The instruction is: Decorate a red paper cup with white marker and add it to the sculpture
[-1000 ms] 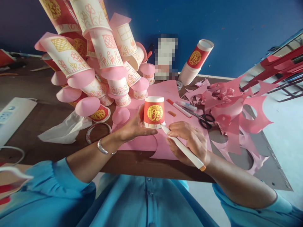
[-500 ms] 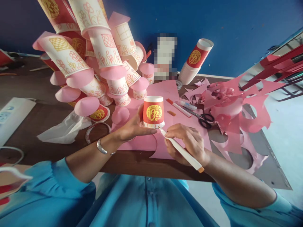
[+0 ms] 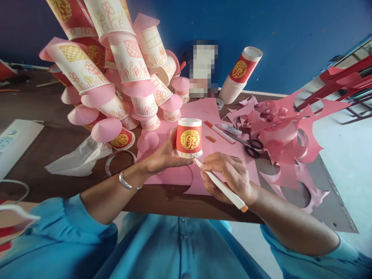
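Marker gripped in right hand has shifted slightly leftward; left hand grips cup.

A slanted white marker points at an inverted, red-banded cup.

We wear a bright blue shirt | small buttons down the front | loose, gathered sleeves with smooth cuffs | patterned silver bracelet circling our left wrist
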The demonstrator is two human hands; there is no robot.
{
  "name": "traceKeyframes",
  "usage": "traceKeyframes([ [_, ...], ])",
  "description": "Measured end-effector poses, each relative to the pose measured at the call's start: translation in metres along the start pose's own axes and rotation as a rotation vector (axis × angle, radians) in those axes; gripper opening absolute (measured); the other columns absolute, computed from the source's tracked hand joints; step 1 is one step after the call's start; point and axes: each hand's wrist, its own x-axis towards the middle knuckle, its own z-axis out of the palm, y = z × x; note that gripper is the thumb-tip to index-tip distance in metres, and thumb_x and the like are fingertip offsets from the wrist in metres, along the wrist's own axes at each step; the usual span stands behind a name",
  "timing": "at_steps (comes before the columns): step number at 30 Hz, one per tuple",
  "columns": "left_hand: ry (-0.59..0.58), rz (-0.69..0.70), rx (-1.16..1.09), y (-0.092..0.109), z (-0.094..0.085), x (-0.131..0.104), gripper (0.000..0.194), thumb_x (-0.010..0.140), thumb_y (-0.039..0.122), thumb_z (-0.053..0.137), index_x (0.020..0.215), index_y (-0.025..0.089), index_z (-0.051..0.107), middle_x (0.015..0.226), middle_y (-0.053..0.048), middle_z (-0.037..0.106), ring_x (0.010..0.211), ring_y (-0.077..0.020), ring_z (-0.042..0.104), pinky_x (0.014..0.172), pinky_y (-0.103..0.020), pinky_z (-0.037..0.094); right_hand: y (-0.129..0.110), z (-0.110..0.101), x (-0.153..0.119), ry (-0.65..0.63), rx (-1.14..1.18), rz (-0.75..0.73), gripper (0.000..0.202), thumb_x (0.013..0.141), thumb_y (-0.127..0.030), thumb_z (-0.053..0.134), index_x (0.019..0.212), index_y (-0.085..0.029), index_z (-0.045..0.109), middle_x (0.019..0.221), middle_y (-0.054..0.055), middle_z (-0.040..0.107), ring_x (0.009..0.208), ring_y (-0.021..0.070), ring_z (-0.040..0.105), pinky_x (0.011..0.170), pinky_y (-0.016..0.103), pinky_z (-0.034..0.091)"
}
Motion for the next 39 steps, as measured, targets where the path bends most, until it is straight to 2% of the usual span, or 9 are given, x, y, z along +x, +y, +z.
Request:
traceKeyframes([
  [12,0.004,-0.013,0.044,-0.0004,-0.0014,0.0001,0.090,0.075,0.035,0.097,0.152,0.036,0.050,0.126,-0.006,0.067,0.120,-0.0308,0.067,0.100,-0.048,0.059,0.0001,-0.0010,-0.0014,0.002,0.003,0.006,0.022,0.095,-0.008,0.062,0.111,-0.022,0.058,0.084,0.001,0.075,0.073,0.0169,0.076,0.063,0.028,0.064],
  [28,-0.015,-0.017,0.012,0.0015,0.0001,-0.0003,0.089,0.074,0.034,0.097,0.150,0.035,0.050,0.125,-0.005,0.069,0.123,-0.0319,0.068,0.105,-0.050,0.058,0.0011,-0.0019,-0.0002,0.015,-0.004,0.010,0.025,0.094,-0.007,0.064,0.113,-0.022,0.059,0.085,0.001,0.075,0.073,0.0175,0.078,0.062,0.028,0.064],
  [34,-0.018,-0.017,0.035,-0.0003,-0.0022,-0.0010,0.087,0.076,0.033,0.097,0.150,0.034,0.051,0.122,-0.005,0.069,0.115,-0.0292,0.069,0.098,-0.047,0.059,0.0002,-0.0015,-0.0002,0.008,0.010,0.014,0.025,0.093,-0.006,0.064,0.112,-0.022,0.059,0.085,0.001,0.075,0.074,0.0175,0.078,0.064,0.028,0.065],
  [39,-0.011,-0.010,0.031,-0.0002,-0.0024,-0.0012,0.087,0.075,0.033,0.097,0.149,0.033,0.051,0.124,-0.005,0.068,0.117,-0.0296,0.068,0.097,-0.046,0.059,0.0002,-0.0008,-0.0004,0.003,0.009,0.012,0.022,0.094,-0.006,0.063,0.109,-0.021,0.058,0.085,0.002,0.075,0.073,0.0173,0.077,0.064,0.027,0.064],
])
